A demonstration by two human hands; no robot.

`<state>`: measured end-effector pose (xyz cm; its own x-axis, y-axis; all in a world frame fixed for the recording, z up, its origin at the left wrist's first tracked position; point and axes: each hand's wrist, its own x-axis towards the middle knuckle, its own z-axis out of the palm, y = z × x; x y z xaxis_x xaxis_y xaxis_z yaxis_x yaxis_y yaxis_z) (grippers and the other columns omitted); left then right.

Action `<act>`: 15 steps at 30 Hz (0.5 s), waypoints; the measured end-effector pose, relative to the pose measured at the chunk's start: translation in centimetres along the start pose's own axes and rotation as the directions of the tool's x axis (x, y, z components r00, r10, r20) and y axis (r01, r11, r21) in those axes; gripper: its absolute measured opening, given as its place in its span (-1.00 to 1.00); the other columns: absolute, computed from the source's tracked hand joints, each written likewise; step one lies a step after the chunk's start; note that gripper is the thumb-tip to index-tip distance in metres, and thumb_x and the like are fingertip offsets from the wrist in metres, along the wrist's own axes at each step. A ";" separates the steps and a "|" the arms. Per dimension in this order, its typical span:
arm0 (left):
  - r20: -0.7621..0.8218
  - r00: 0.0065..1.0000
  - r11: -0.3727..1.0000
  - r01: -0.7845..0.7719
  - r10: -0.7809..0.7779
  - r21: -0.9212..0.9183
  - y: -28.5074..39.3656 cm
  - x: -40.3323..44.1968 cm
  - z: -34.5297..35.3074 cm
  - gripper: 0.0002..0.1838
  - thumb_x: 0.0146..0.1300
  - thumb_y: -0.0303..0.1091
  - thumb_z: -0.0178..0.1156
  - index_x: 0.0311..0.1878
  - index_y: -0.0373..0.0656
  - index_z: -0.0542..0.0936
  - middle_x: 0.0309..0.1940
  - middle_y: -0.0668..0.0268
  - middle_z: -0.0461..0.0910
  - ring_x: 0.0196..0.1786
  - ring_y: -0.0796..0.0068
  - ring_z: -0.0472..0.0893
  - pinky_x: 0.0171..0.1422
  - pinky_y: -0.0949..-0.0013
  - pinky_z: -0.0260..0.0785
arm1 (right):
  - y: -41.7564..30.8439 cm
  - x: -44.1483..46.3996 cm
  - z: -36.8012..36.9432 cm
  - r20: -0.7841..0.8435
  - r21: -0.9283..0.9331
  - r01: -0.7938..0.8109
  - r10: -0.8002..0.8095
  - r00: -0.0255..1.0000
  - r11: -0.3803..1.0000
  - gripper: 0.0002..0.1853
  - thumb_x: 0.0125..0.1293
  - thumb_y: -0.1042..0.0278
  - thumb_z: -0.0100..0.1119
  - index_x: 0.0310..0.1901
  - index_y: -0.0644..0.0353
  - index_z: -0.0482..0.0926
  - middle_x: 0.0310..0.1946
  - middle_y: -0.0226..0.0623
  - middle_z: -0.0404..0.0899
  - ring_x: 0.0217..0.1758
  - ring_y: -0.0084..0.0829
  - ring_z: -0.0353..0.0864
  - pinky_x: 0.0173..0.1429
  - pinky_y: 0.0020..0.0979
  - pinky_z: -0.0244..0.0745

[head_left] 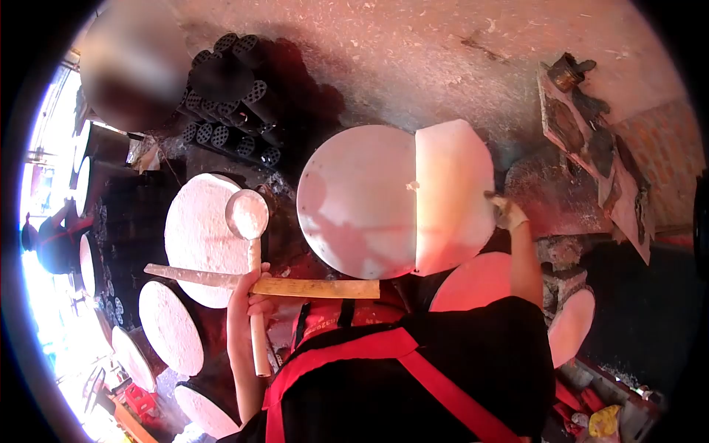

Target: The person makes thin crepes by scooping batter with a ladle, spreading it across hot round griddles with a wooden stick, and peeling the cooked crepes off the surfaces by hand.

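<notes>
My left hand (255,292) is closed around a ladle (247,214) and a long flat wooden stick (325,288). The ladle has a round pale bowl and a straight handle. The stick crosses the handle, lying nearly level. Ahead of me is a large round pale plate (354,199) with a small knob near its straight inner edge. To its right, a pale flap (454,196) is tilted, with light falling across it. At the flap's right edge is my right hand (511,213), its fingers curled at the rim; their exact grip is small and partly hidden.
A white rough-topped disc (203,244) lies left of the plate. More discs (170,328) line the left side. Several perforated black coal briquettes (229,103) are stacked at back left. A cracked slab (591,148) leans at the right. A person (63,240) is at far left.
</notes>
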<state>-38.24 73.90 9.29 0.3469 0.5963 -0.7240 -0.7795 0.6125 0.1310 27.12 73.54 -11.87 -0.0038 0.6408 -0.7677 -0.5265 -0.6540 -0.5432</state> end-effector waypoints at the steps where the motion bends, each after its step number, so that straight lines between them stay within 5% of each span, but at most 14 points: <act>1: 0.023 1.000 1.000 0.018 -0.018 -0.007 0.3 0.0 -0.4 -0.77 0.37 -0.43 -0.01 0.00 -0.38 0.41 -0.48 0.42 0.33 -0.69 0.78 0.13 -0.76 0.70 -0.01 | -0.1 -2.3 0.0 -0.042 -0.161 0.125 -0.133 0.990 0.979 -0.64 0.12 0.35 0.22 -0.01 0.21 0.58 0.06 -0.31 0.57 0.03 -0.38 0.58 0.08 -0.46 0.50; 3: 0.010 0.999 0.999 0.031 -0.031 -0.005 0.6 -0.4 -1.0 -0.77 0.37 -0.43 -0.01 0.00 -0.37 0.41 -0.47 0.42 0.32 -0.69 0.78 0.13 -0.76 0.70 -0.03 | -2.2 -8.9 4.2 0.102 -0.623 0.443 -0.494 0.863 0.644 -0.69 0.27 0.32 0.13 0.01 0.27 0.57 0.01 -0.18 0.57 0.04 -0.32 0.58 0.08 -0.44 0.48; 4: 0.006 0.999 0.999 0.039 -0.039 -0.002 0.8 -0.7 -1.4 -0.77 0.37 -0.43 0.00 0.00 -0.36 0.41 -0.47 0.43 0.32 -0.68 0.78 0.12 -0.76 0.70 -0.03 | -3.1 -11.9 7.3 0.160 -0.708 0.495 -0.568 0.807 0.504 -0.62 0.26 0.22 0.10 0.05 0.24 0.52 0.02 -0.17 0.56 0.03 -0.32 0.58 0.06 -0.43 0.49; 5: 0.038 0.999 0.999 0.034 -0.035 0.017 1.0 -1.0 -1.9 -0.76 0.37 -0.42 0.00 0.01 -0.36 0.41 -0.46 0.39 0.36 -0.69 0.78 0.14 -0.76 0.70 -0.01 | -3.7 -14.7 11.4 0.229 -0.682 0.549 -0.571 0.788 0.484 -0.55 0.26 0.12 0.08 0.10 0.22 0.48 0.03 -0.15 0.54 0.02 -0.32 0.58 0.04 -0.42 0.49; 8: 0.096 0.995 0.996 0.003 -0.012 0.094 1.6 -2.2 -3.9 -0.75 0.37 -0.40 0.00 0.02 -0.35 0.42 -0.45 0.36 0.40 -0.69 0.78 0.17 -0.75 0.71 0.00 | -2.6 -21.7 25.5 0.514 -0.272 0.561 -0.375 0.771 0.782 -0.33 0.24 -0.19 0.00 0.23 0.15 0.35 0.07 -0.12 0.50 -0.01 -0.31 0.58 -0.03 -0.38 0.50; 11: 0.074 0.996 0.967 -0.068 0.052 0.247 2.4 -3.7 -6.1 -0.75 0.35 -0.41 0.04 0.01 -0.34 0.41 -0.45 0.42 0.36 -0.67 0.80 0.14 -0.73 0.70 -0.06 | 0.4 -23.2 34.6 0.702 0.052 0.561 -0.430 0.568 0.826 -0.20 0.25 -0.38 -0.09 0.31 0.13 0.26 0.06 -0.11 0.49 -0.06 -0.36 0.60 -0.15 -0.37 0.54; 15: 0.029 0.988 0.878 -0.147 0.150 0.455 2.7 -5.9 -8.5 -0.73 0.32 -0.37 0.09 0.00 -0.32 0.44 -0.45 0.43 0.37 -0.66 0.81 0.16 -0.71 0.69 -0.06 | 8.3 -19.7 38.4 0.582 -0.373 0.630 -0.357 0.730 0.681 -0.46 0.39 -0.04 -0.03 0.25 0.17 0.34 0.01 -0.20 0.53 -0.11 -0.40 0.61 -0.05 -0.32 0.54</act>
<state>-46.81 67.57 8.19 0.2406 0.6961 -0.6764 -0.4984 0.6866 0.5293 -9.82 70.96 11.77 -0.3097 0.9358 -0.1688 -0.0436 -0.1913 -0.9806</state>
